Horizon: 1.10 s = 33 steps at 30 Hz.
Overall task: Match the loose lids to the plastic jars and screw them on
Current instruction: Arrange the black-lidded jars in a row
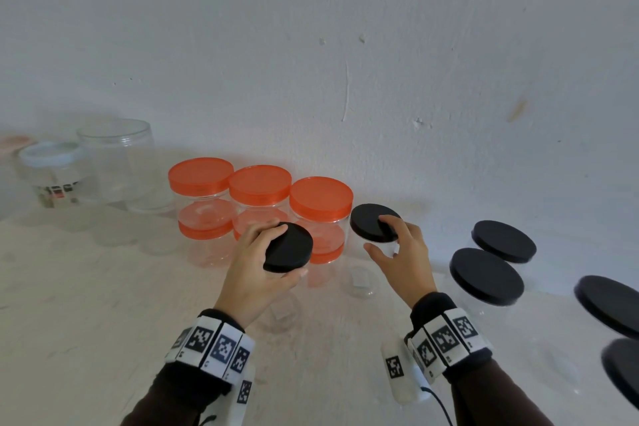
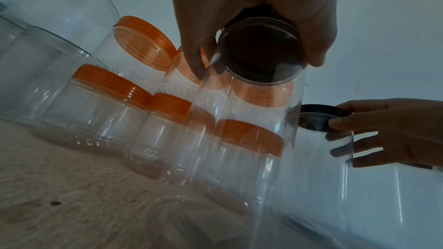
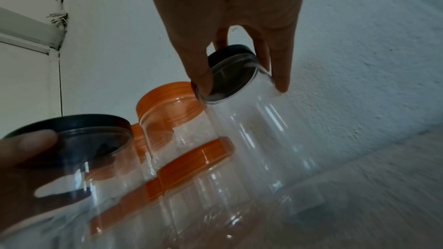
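Two clear plastic jars with black lids stand in front of the orange-lidded jars. My left hand (image 1: 283, 251) grips the nearer black lid (image 1: 294, 242) from above, with fingers and thumb curled round its rim; the left wrist view shows this lid (image 2: 261, 52) sitting on its clear jar (image 2: 251, 120). My right hand (image 1: 377, 233) holds the other black lid (image 1: 366, 221), fingers over the top and thumb at the near rim. In the right wrist view that lid (image 3: 230, 71) sits tilted on its jar (image 3: 258, 130).
Three orange-lidded jars (image 1: 259, 183) stand stacked on others against the white wall. Several black-lidded jars (image 1: 487, 275) stand at the right. Open clear jars (image 1: 117, 156) and a pale-blue-lidded one (image 1: 52, 152) stand at the far left. The surface is pale and rough.
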Each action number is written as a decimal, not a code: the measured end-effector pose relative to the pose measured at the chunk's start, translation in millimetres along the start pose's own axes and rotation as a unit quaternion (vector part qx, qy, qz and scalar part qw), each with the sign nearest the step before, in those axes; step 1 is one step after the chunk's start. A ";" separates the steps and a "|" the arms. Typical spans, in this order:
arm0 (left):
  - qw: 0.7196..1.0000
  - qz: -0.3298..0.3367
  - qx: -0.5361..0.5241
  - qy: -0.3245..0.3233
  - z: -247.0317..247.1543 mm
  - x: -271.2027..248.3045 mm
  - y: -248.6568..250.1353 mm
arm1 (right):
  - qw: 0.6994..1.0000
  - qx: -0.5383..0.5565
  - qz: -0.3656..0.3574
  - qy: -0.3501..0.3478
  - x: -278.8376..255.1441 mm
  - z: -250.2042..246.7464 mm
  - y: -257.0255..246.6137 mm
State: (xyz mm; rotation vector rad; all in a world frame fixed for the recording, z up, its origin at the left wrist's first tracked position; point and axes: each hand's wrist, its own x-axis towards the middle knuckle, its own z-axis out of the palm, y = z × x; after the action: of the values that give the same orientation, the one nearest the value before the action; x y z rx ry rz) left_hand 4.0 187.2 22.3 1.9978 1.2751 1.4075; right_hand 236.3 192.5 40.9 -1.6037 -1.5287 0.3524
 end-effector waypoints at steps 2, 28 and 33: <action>1.000 0.001 0.001 0.001 -0.1 0.2 -0.2 | 1.000 -0.004 0.001 0.001 0.7 1.6 -1.9; 0.999 0.001 0.033 0.000 -0.6 1.5 1.6 | 0.980 -0.178 0.047 0.075 -87.6 -108.7 29.3; 1.000 -0.002 0.031 0.001 -2.4 -0.1 2.6 | 0.992 -0.093 0.022 0.078 -77.5 -99.9 35.7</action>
State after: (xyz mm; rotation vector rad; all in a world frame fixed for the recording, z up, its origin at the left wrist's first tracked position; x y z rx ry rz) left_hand 3.0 185.4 25.1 2.0341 1.3376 1.3850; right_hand 315.6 87.9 45.8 -1.7688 -1.4409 0.1066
